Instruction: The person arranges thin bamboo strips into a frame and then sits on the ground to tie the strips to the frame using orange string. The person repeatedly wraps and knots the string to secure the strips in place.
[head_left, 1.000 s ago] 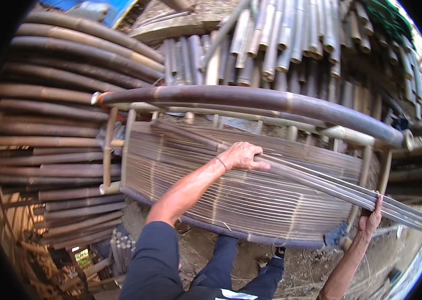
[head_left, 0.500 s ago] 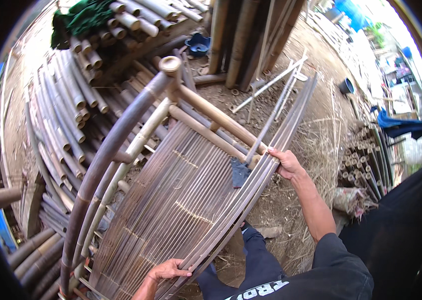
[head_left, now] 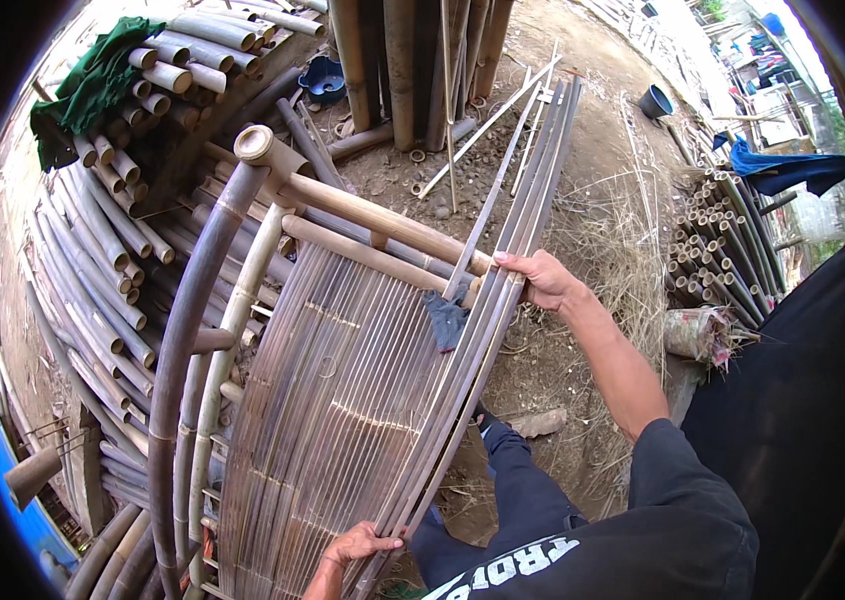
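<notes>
The right hand is closed around a bundle of long, thin, grey-brown bamboo slats, thumb on the near side and fingers wrapped over the far edge, gripping it at about its mid-length. The left hand holds the lower end of the same bundle, fingers curled over its edge at the bottom of the picture; how tightly it closes cannot be told.

The bundle runs diagonally from the left hand up past the right hand, its far ends fanning out over the dirt ground. It lies along the right edge of a curved panel of tan split-bamboo strips, touching it. Just left of the right hand a small dark blue rag hangs on the panel. The panel leans on a frame of thick bamboo poles, one dark and bent in an arc, two pale ones crossing the panel's top.

Left of the frame lies a big stack of grey bamboo poles with a green cloth draped over its upper end. Well beyond the panel's top stand upright bamboo trunks, a dark blue bowl-like thing beside them. Right of the bundle are dry straw, a dark bucket and a cluster of short cut bamboo tubes.
</notes>
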